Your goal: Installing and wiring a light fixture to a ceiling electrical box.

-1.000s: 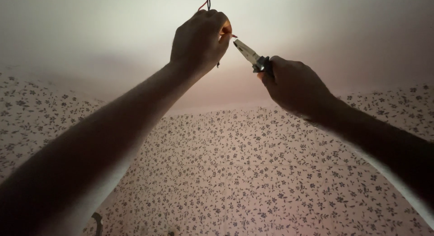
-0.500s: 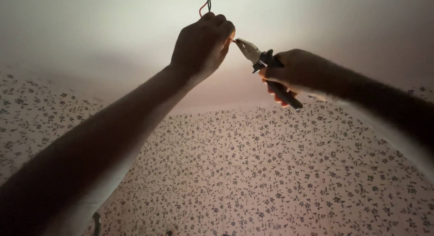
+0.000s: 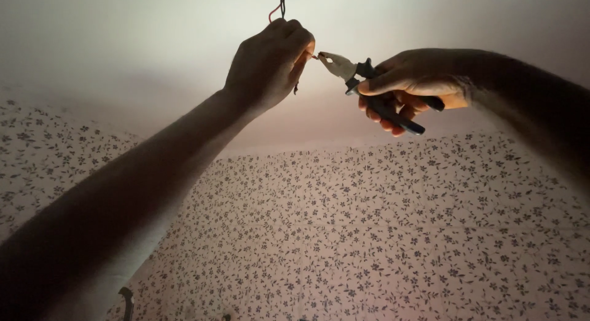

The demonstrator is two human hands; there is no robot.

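Floral-papered wall below, pale ceiling at top centre, where thin red and black wires [image 3: 279, 4] hang. I see left hand [image 3: 270, 66] fisted round them; right hand [image 3: 412, 87] grips dark-handled metal pliers [image 3: 369, 81], nose pointing left, touching the wire end beside the left fingers.

Red and black wires [image 3: 278, 6], dark-handled pliers [image 3: 375, 90] (pale metal nose), floral-sprigged cream wallpaper [image 3: 381, 235], plain whitish ceiling [image 3: 123, 38].

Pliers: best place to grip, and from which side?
Grip the pliers by the two dark handles, coming from the right, away from the wires. The pale nose points left at the wire end pinched by the left hand, so that end is taken; the right hand wraps the handles.
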